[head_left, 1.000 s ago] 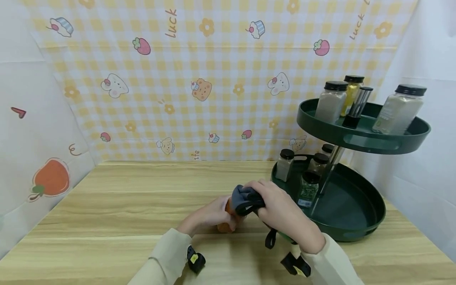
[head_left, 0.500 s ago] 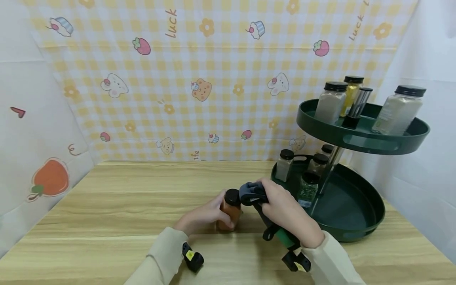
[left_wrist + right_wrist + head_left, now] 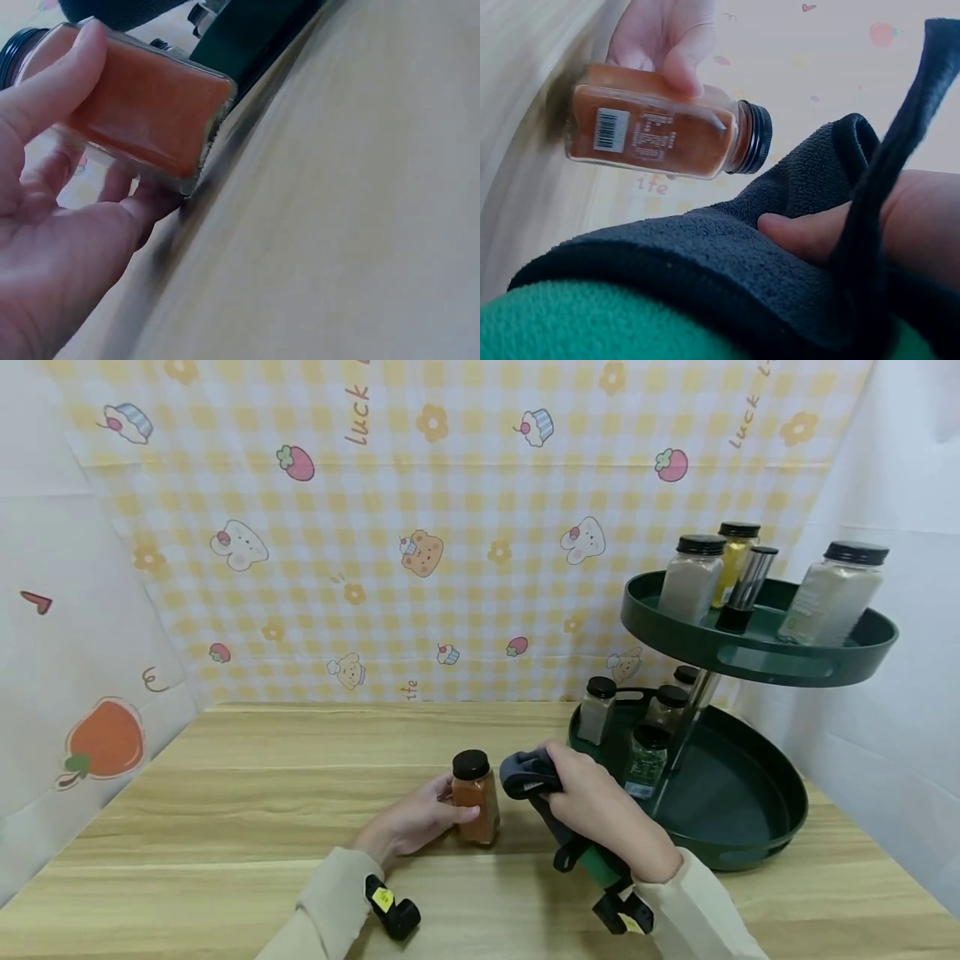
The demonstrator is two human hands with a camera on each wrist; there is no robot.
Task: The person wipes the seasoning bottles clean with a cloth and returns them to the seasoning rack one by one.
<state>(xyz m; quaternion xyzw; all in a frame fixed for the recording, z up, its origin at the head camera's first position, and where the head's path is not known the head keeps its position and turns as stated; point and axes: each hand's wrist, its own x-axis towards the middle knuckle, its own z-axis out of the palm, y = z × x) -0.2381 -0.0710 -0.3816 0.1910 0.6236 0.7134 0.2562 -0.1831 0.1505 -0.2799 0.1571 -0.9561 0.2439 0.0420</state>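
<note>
A clear glass spice jar (image 3: pixel 476 814) of orange-red powder, with a black screw lid, stands upright close over the tabletop. My left hand (image 3: pixel 412 820) grips it from the left, thumb across its front and fingers behind. In the right wrist view a white barcode and print show on the jar (image 3: pixel 652 127). To the right, my right hand (image 3: pixel 600 797) holds a bunched cloth (image 3: pixel 527 772), apart from the jar. The cloth (image 3: pixel 682 247) is dark grey on one side and green on the other, with dark edging and a dangling strip.
A dark green two-tier round rack (image 3: pixel 731 846) stands on the wooden table (image 3: pixel 225 810) at right. Several jars (image 3: pixel 647 762) sit on its lower tier, several more containers (image 3: pixel 832 597) on the upper one. A checked curtain (image 3: pixel 465 610) hangs behind.
The cloth, earlier over the jar's top, has come away to the right, baring the black lid. My left hand has moved slightly left with the jar, widening the gap to the cloth.
</note>
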